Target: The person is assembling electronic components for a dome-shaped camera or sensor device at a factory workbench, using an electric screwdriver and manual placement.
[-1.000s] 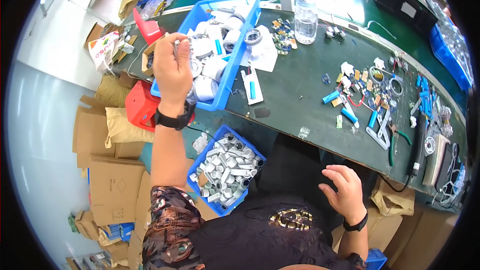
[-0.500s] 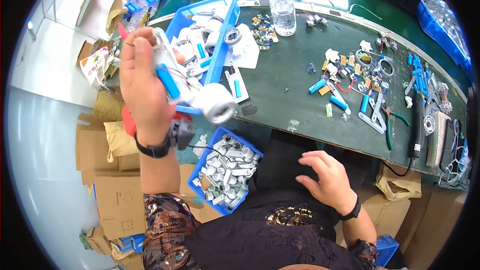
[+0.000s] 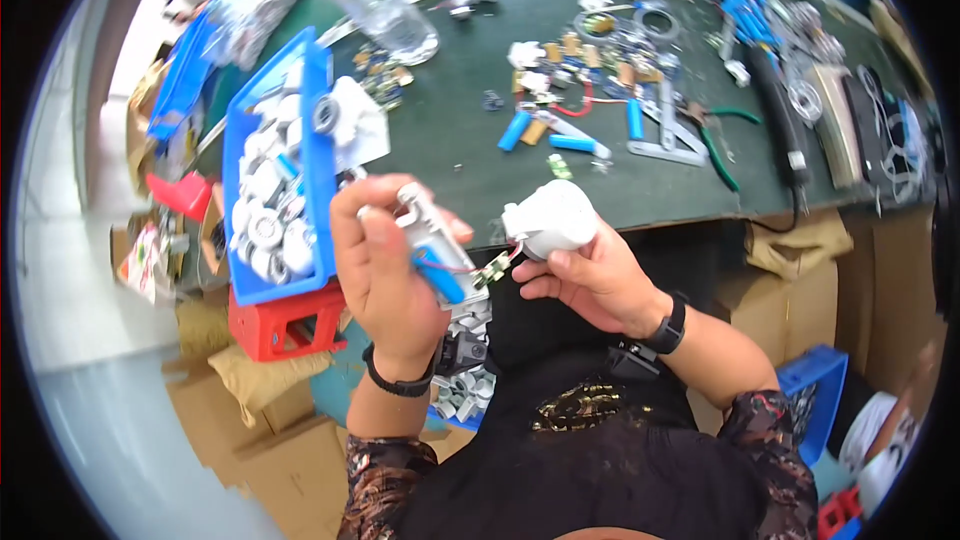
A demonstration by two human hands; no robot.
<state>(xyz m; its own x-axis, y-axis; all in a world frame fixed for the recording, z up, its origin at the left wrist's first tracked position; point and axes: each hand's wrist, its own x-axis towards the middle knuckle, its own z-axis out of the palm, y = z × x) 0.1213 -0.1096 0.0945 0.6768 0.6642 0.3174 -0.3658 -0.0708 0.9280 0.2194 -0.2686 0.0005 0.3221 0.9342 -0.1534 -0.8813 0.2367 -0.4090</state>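
My left hand [image 3: 385,275] grips a white plastic part with a blue cylinder cell [image 3: 437,270] fixed to it. My right hand [image 3: 590,280] holds a round white plastic housing [image 3: 550,223]. Thin red wires and a small circuit board [image 3: 492,270] link the two pieces between my hands. Both hands are raised in front of my chest, at the near edge of the dark green table [image 3: 470,130].
A blue bin [image 3: 315,130] of white housings sits on the table's left, a clear bottle with a red cap [image 3: 385,10] behind it. Blue cells, pliers [image 3: 720,140] and small parts lie across the table. A lower blue bin of white parts [image 3: 465,380] and a red crate [image 3: 285,325] are below.
My left hand came back from the blue bin toward my chest with the part. My right hand rose from my lap and took hold of the round white housing.
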